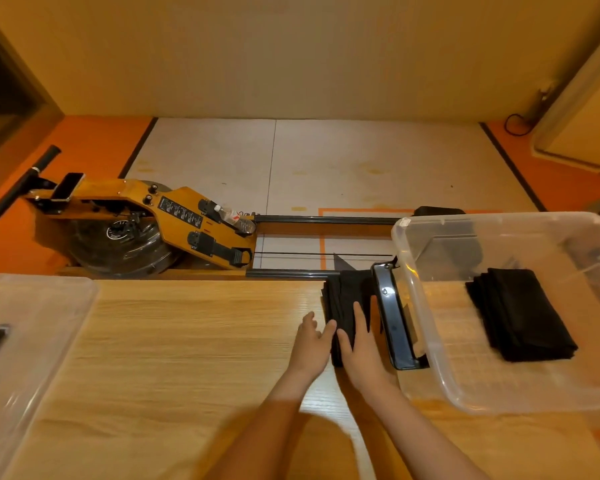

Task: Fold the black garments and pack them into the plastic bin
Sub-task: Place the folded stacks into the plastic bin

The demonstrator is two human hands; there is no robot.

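Grips released: left hand (311, 342) touches black garment (343, 297) edge, right hand (361, 349) flat atop

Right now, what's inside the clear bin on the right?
One folded black stack lies on the floor of the plastic bin. How many garments it holds, and anything beneath it, are hidden.

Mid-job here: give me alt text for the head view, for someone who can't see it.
The right hand lies flat on a folded black garment on the wooden table, the left hand at its edge, beside a clear plastic bin that holds a second folded garment. A wooden rowing machine stands beyond the table.
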